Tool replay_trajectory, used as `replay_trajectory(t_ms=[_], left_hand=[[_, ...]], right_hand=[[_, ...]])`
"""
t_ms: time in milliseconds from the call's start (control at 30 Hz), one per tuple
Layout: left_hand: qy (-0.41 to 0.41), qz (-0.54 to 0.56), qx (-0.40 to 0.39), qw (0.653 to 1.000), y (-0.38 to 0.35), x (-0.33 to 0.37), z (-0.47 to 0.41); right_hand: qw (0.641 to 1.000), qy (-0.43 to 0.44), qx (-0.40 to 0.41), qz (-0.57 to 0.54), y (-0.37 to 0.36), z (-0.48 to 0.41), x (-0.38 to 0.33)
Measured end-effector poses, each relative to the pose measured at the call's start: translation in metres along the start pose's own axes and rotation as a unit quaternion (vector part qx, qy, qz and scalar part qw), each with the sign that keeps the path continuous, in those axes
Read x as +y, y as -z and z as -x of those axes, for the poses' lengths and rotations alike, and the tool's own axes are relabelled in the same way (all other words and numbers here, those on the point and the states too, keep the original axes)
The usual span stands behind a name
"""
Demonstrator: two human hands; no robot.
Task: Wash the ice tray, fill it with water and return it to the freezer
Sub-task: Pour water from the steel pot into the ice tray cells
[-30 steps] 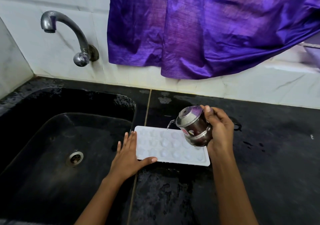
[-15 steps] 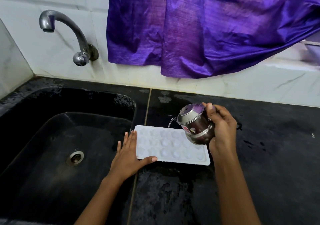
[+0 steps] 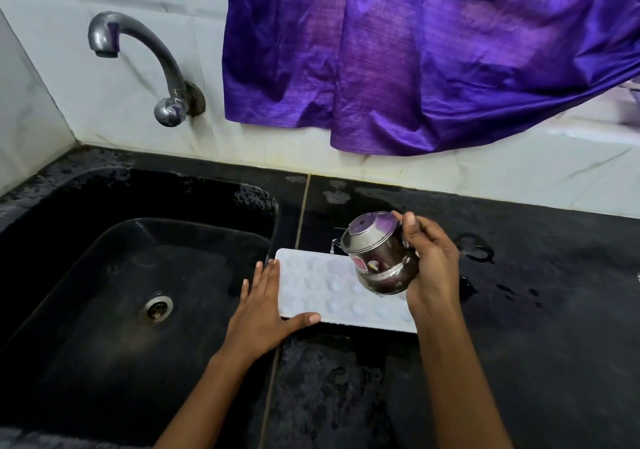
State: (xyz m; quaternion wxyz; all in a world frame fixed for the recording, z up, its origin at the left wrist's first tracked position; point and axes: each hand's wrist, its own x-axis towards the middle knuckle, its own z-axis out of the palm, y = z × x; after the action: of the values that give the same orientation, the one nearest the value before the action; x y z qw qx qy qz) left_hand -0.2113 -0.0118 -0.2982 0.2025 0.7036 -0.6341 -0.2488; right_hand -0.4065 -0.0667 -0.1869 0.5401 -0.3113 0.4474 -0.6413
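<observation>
A white ice tray (image 3: pixel 322 289) lies flat on the black counter just right of the sink. My left hand (image 3: pixel 266 306) rests against the tray's left end, fingers spread along its edge and thumb under its near corner. My right hand (image 3: pixel 433 265) grips a small steel pot (image 3: pixel 377 254) with a spout, tipped to the left over the tray's right half. A thin stream of water runs from the spout onto the tray's far edge. The pot and my hand hide the tray's right end.
A black sink (image 3: pixel 86 362) with a round drain (image 3: pixel 157 308) fills the left. A steel tap (image 3: pixel 149 64) sticks out of the white tiled wall above it. A purple cloth (image 3: pixel 415 57) hangs over the wall behind. The black counter (image 3: pixel 536 344) is wet in patches.
The pot has shifted slightly right and up over the tray while staying tipped. My left hand has stayed at the tray's left end.
</observation>
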Motion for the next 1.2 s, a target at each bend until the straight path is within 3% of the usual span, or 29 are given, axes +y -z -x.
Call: replay_trajectory(t_ms=[1200], left_hand=[[-0.002, -0.009, 0.003, 1.000, -0.001, -0.003, 0.000]], right_hand=[[0.999, 0.013, -0.010, 0.035, -0.014, 0.000, 0.006]])
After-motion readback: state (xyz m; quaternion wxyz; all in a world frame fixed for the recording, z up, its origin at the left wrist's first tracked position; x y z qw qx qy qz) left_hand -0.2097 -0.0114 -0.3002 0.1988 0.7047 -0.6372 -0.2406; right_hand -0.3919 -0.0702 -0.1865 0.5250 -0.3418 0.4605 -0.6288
